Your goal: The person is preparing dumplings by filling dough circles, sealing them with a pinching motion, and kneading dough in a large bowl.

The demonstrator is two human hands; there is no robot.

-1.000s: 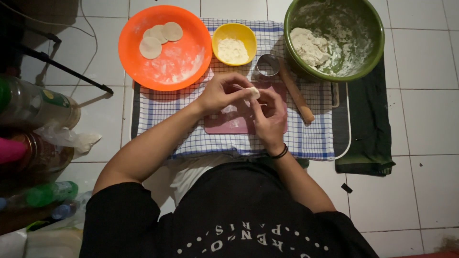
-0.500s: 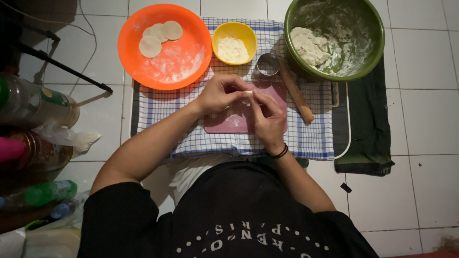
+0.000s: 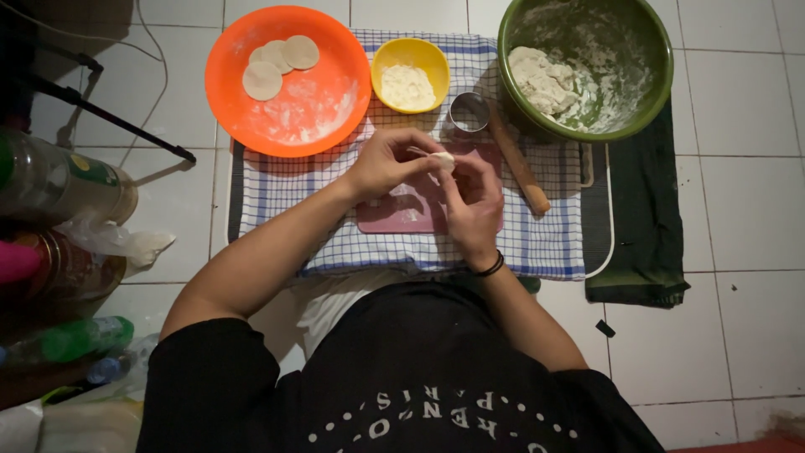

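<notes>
Small piece of dough (image 3: pixel 442 158) pinched between both sets of fingertips, held just above the pink board (image 3: pixel 402 210). Left hand (image 3: pixel 387 164) curled around it from the left, right hand (image 3: pixel 472 201) gripping from below and right, black band on that wrist. Board lying on a blue-checked cloth (image 3: pixel 277 189). Just beyond: metal ring cutter (image 3: pixel 469 111) and wooden rolling pin (image 3: pixel 518 164). Further up: yellow bowl of flour (image 3: pixel 409 74), orange plate (image 3: pixel 289 81) with cut dough rounds (image 3: pixel 277 65), green bowl (image 3: pixel 584 67) holding a dough lump (image 3: pixel 543 81). Dark green towel (image 3: pixel 641 218) off to the right.
</notes>
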